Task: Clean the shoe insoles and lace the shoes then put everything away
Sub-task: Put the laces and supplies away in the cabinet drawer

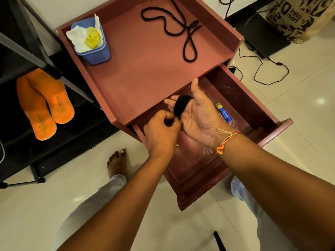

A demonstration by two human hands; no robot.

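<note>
Reddish-brown wood makes the cabinet (pixel 145 73), the biggest thing here; its top is a shallow tray with raised edges, and its drawer (pixel 235 142) is pulled out toward the person. At the left stands a black rack (pixel 27 57), and on its shelf lie two orange insoles (pixel 45 104), side by side and overlapping a little, toes toward the camera. The floor (pixel 299 105) is of pale glossy tiles, with thin black cables (pixel 262 69) lying on it at the right.

On the cabinet top, at the far left corner, stands a blue cup (pixel 94 51) with crumpled white tissue (pixel 78 37) and something yellow inside. A loose black lace (pixel 181 24) lies curled at the far right part of the top, well apart from the cup.

Above the open drawer, the right hand (pixel 197 115) is held palm up with fingers spread, and a second lace (pixel 181 105) is wound as a coil around these fingers; the hand carries it but does not close on it. The left hand (pixel 161 131) is closed, and its fingertips pinch the end of this coil at the edge of the right palm. A thread band (pixel 226 140) is on the right wrist.

In the drawer, beside the right hand, lies a small blue tube (pixel 223 112) with a yellow cap.
</note>
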